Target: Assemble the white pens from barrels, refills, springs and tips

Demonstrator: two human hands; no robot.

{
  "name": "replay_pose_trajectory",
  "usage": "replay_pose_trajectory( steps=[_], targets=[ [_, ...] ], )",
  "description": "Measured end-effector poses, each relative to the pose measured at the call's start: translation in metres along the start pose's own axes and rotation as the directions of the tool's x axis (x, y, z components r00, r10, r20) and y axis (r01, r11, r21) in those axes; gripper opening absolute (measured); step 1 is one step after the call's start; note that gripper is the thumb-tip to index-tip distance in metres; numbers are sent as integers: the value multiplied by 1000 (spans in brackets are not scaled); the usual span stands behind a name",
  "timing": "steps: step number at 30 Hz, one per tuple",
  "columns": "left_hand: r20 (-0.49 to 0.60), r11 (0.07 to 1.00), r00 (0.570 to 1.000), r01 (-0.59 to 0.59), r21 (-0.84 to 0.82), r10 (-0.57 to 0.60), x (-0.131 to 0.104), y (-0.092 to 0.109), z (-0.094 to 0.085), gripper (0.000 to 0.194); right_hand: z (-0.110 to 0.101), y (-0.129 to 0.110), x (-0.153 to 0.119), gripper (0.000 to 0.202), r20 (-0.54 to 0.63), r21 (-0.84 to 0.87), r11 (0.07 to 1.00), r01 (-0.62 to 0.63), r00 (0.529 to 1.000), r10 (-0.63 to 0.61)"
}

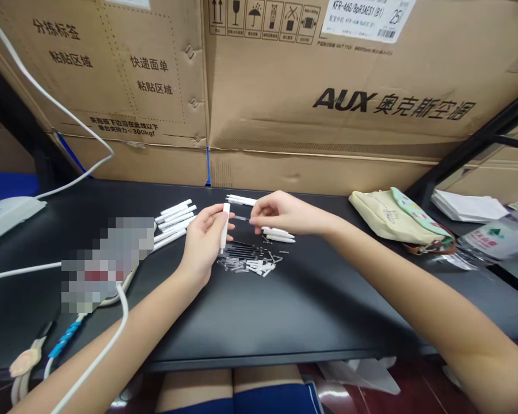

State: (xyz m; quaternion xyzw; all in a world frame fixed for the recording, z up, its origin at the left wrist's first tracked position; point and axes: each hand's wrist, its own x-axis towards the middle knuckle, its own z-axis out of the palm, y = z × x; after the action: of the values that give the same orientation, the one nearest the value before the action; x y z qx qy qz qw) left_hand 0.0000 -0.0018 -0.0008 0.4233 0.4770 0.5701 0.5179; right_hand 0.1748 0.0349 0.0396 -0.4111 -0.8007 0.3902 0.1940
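Observation:
My left hand (205, 236) is closed around a white pen barrel (225, 227), which stands nearly upright between thumb and fingers. Just right of it, my right hand (276, 211) pinches a thin, greyish pen part (242, 218); its exact kind is too small to tell. Below the hands lie dark pen refills (242, 250), small clear pieces (233, 265) and short white pen parts (261, 267). Under my right hand are white tapered pen pieces (278, 235). Several white pens (172, 221) lie left of my left hand, and more white pens (240, 200) lie behind, partly covered by my right hand.
Cardboard boxes (285, 115) wall off the back of the black table (285, 322). At left are a blurred-out device (107, 264) with a white cable (123, 310) and a power strip (12, 215). A cream pouch (397, 221) and a clear plastic bag (496, 238) lie at right.

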Motion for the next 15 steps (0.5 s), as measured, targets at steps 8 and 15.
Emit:
replay_pose_trajectory(
  steps=[8, 15],
  targets=[
    [275, 995, 959, 53, 79, -73, -10, -3, 4, 38, 5, 36, -45, 18, -280, 728, 685, 45, 930, 237],
    [436, 983, 884, 112, 148, -166, -16, -3, 8, 35, 7, 43, -60, 46, -153, 879, 472, 61, 975, 159]
  ],
)
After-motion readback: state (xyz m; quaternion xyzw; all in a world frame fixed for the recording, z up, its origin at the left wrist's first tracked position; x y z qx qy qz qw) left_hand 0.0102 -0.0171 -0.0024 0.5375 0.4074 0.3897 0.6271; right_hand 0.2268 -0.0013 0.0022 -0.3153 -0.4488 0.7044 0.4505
